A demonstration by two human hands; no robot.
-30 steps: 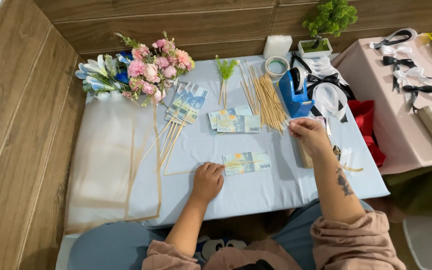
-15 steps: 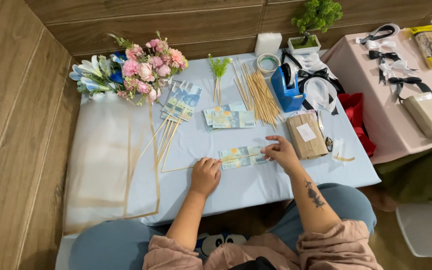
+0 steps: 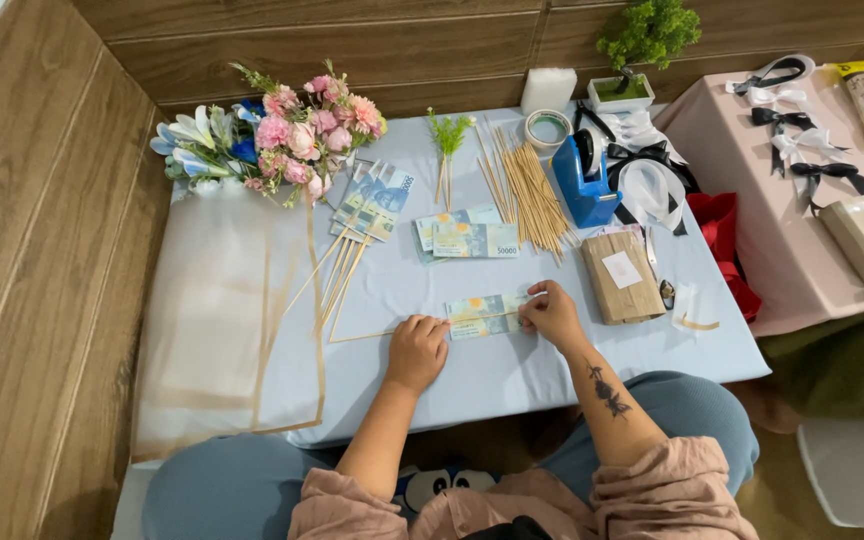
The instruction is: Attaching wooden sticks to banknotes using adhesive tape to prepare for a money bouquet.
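A banknote [image 3: 482,313] lies flat near the front of the pale blue table [image 3: 512,375], with a thin wooden skewer [image 3: 372,335] laid across it. My left hand [image 3: 416,350] rests curled on the table and presses the skewer at the note's left end. At the note's right end my right hand [image 3: 550,312] has its fingertips on the note and skewer. Whether either hand pinches the skewer is unclear.
Banknotes taped on skewers [image 3: 367,215] fan out by a pink and blue flower bunch [image 3: 277,135]. Loose banknotes [image 3: 467,237], a skewer pile [image 3: 532,195], a blue tape dispenser [image 3: 584,180], a brown packet [image 3: 620,276], ribbons [image 3: 652,180] and wrapping sheets [image 3: 212,320] surround them. A pink table [image 3: 802,200] stands right.
My right hand came back from the brown packet at the right to the banknote in front of me. My left hand stayed by the note's left end.
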